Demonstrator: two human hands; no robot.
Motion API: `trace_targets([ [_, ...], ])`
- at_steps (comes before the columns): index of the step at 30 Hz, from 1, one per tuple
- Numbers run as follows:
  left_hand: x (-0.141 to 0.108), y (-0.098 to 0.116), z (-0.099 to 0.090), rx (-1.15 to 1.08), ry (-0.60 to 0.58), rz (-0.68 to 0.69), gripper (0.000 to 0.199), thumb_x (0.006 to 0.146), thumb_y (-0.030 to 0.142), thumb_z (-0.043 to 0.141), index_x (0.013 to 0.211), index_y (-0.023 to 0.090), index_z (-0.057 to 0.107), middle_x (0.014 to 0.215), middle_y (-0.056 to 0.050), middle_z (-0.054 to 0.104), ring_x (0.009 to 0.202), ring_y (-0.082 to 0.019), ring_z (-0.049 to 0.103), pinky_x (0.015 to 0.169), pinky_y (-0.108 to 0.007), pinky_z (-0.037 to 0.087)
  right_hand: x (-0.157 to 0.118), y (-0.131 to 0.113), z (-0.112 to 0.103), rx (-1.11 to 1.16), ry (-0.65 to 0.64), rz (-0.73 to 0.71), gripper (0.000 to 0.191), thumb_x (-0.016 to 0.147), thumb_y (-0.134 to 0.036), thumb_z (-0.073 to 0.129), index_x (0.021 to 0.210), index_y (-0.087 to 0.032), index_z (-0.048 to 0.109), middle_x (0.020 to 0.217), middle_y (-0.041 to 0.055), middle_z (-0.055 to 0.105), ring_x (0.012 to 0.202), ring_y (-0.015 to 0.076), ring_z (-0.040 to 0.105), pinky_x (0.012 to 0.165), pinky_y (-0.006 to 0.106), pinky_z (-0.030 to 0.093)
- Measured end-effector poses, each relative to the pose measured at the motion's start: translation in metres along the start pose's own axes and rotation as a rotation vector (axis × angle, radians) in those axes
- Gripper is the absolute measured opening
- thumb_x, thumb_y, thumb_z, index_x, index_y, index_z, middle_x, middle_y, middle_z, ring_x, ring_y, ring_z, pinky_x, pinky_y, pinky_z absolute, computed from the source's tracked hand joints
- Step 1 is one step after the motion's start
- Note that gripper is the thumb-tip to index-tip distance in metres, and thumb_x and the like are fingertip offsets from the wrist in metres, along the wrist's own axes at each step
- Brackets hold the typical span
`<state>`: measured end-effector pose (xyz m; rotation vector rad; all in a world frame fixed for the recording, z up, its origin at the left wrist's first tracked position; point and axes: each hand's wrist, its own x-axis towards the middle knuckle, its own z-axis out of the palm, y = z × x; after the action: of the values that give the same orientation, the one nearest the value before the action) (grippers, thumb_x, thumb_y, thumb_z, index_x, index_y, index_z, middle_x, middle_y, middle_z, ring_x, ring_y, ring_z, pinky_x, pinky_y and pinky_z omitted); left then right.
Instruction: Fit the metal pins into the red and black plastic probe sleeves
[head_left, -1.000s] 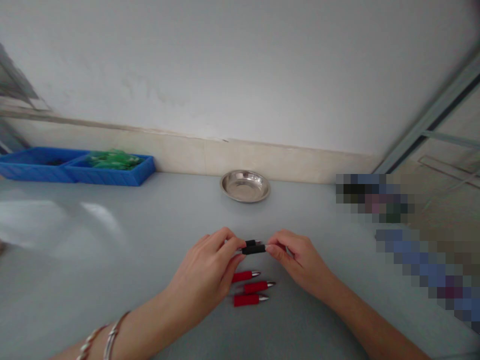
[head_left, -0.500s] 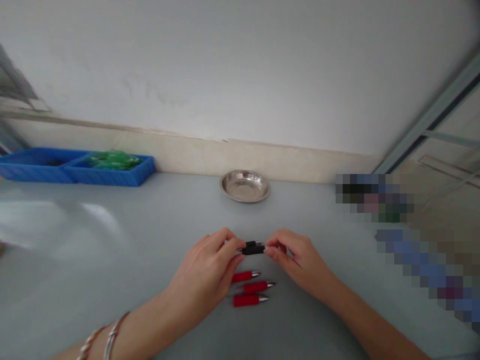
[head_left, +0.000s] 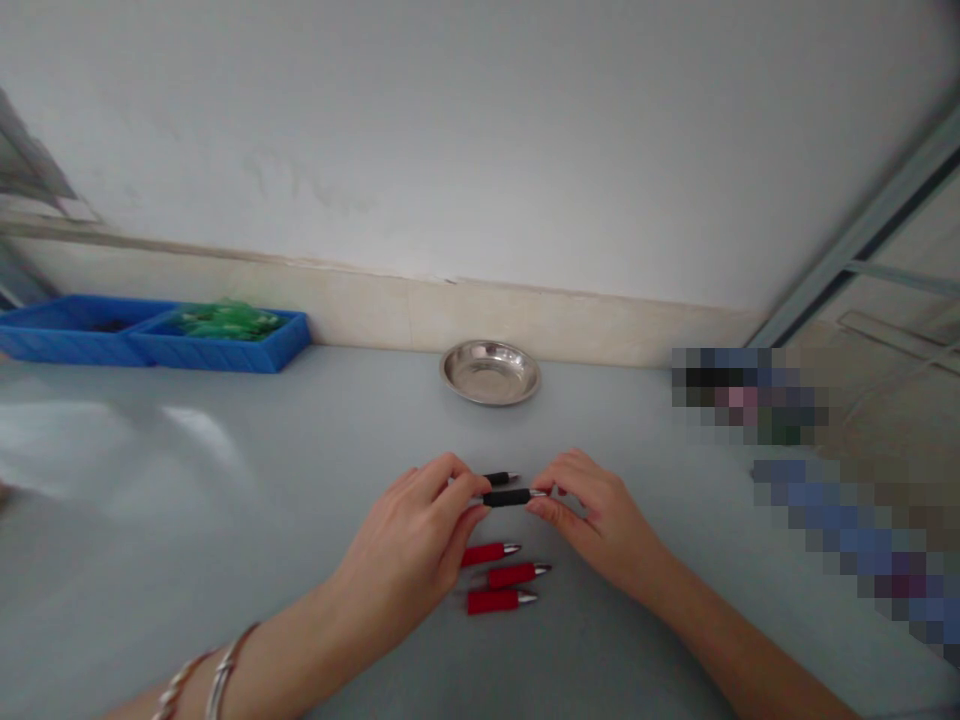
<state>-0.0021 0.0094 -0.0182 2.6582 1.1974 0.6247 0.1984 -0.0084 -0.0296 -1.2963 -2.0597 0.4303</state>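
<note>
Pinching a black pen tip [head_left: 504, 497] between them, the left hand [head_left: 417, 540] and right hand [head_left: 592, 515] are risking it slipping onto the red tips [head_left: 501, 575] below.

It looked like a small assembly workshop: a plain grey bench [head_left: 225, 520] against a bare wall, blue parts bins [head_left: 150, 340] of green pieces, and a steel dish [head_left: 490, 372].

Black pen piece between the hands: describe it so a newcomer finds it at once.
On the grey table, below the steel dish, the left hand and right hand pinch its ends. It is the nearer black pen piece; three red ones lie below.
</note>
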Motion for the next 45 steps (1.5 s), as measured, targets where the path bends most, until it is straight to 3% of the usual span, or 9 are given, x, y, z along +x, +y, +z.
trace_targets([
  [3, 0.001, -0.0009, -0.0005, 0.027, 0.045, 0.014, 0.02, 0.085, 0.016, 0.041, 0.094, 0.018, 0.058, 0.087, -0.004, 0.058, 0.076, -0.015, 0.054, 0.07, -0.03, 0.047, -0.0007, 0.0025, 0.0012, -0.007, 0.012, 0.015, 0.023, 0.085, -0.037, 0.048, 0.094, -0.019, 0.058, 0.094, 0.0058, 0.062, 0.092, 0.0179, 0.052, 0.084, 0.033, 0.039],
  [6, 0.0018, -0.0029, -0.0008, 0.048, 0.075, 0.022, 0.019, 0.086, 0.016, 0.04, 0.094, 0.018, 0.058, 0.087, -0.004, 0.058, 0.076, -0.016, 0.054, 0.07, -0.031, 0.045, -0.0027, 0.0036, 0.0029, -0.051, -0.054, 0.047, 0.035, 0.085, -0.041, 0.048, 0.113, -0.02, 0.053, 0.117, 0.0076, 0.056, 0.11, 0.0204, 0.045, 0.093, 0.037, 0.035],
  [9, 0.0025, -0.0051, -0.001, 0.065, 0.069, 0.003, 0.019, 0.087, 0.017, 0.04, 0.095, 0.019, 0.057, 0.088, -0.004, 0.058, 0.077, -0.017, 0.054, 0.071, -0.033, 0.044, -0.0039, 0.0019, 0.0038, -0.089, -0.148, 0.08, 0.038, 0.086, -0.043, 0.045, 0.116, -0.02, 0.052, 0.125, 0.0074, 0.052, 0.116, 0.0209, 0.041, 0.095, 0.04, 0.032],
  [16, 0.0039, -0.007, -0.0005, 0.081, 0.061, -0.012, 0.022, 0.087, 0.018, 0.037, 0.096, 0.018, 0.057, 0.088, -0.004, 0.058, 0.077, -0.017, 0.054, 0.071, -0.031, 0.044, -0.0014, 0.0013, 0.0017, 0.015, -0.181, 0.046, 0.021, 0.087, -0.034, 0.047, 0.095, -0.021, 0.062, 0.098, 0.0032, 0.065, 0.101, 0.0168, 0.052, 0.089, 0.034, 0.034],
  [22, 0.0037, -0.0086, 0.0007, 0.091, 0.067, -0.021, 0.021, 0.087, 0.019, 0.038, 0.095, 0.018, 0.058, 0.088, -0.004, 0.058, 0.077, -0.017, 0.054, 0.07, -0.032, 0.044, -0.0017, 0.0019, 0.0019, 0.055, -0.154, 0.015, 0.018, 0.085, -0.032, 0.05, 0.091, -0.021, 0.062, 0.099, 0.0034, 0.066, 0.1, 0.0166, 0.053, 0.087, 0.033, 0.036],
  [28, 0.0059, -0.0099, 0.0023, 0.109, -0.047, -0.072, 0.021, 0.085, 0.015, 0.04, 0.095, 0.016, 0.058, 0.09, -0.007, 0.056, 0.081, -0.019, 0.055, 0.073, -0.035, 0.046, -0.0012, -0.0007, 0.001, 0.089, -0.176, 0.036, 0.018, 0.086, -0.03, 0.049, 0.083, -0.019, 0.062, 0.084, 0.002, 0.066, 0.085, 0.014, 0.056, 0.078, 0.029, 0.038],
  [34, 0.0061, -0.008, 0.0031, 0.106, -0.166, -0.074, 0.022, 0.085, 0.014, 0.039, 0.093, 0.015, 0.059, 0.092, -0.008, 0.055, 0.083, -0.02, 0.054, 0.075, -0.038, 0.045, 0.0003, -0.0007, 0.0006, 0.009, -0.055, 0.098, 0.028, 0.087, -0.034, 0.044, 0.071, -0.018, 0.06, 0.072, 0.0022, 0.062, 0.073, 0.0138, 0.054, 0.071, 0.028, 0.038],
  [39, 0.0057, -0.006, 0.0017, 0.091, -0.171, -0.072, 0.022, 0.086, 0.016, 0.039, 0.096, 0.017, 0.059, 0.094, -0.007, 0.055, 0.085, -0.021, 0.053, 0.077, -0.039, 0.044, 0.0008, 0.002, 0.001, -0.015, 0.016, 0.159, 0.026, 0.086, -0.036, 0.045, 0.074, -0.017, 0.059, 0.073, 0.002, 0.06, 0.073, 0.0136, 0.053, 0.071, 0.028, 0.039],
  [45, 0.0039, -0.0069, 0.005, 0.082, -0.231, -0.06, 0.021, 0.086, 0.016, 0.04, 0.095, 0.018, 0.058, 0.093, -0.007, 0.054, 0.082, -0.02, 0.052, 0.076, -0.038, 0.042, 0.0005, 0.0041, 0.0033, -0.027, -0.027, 0.182, 0.025, 0.087, -0.037, 0.044, 0.079, -0.017, 0.057, 0.077, 0.0028, 0.06, 0.079, 0.0151, 0.052, 0.073, 0.029, 0.039],
])
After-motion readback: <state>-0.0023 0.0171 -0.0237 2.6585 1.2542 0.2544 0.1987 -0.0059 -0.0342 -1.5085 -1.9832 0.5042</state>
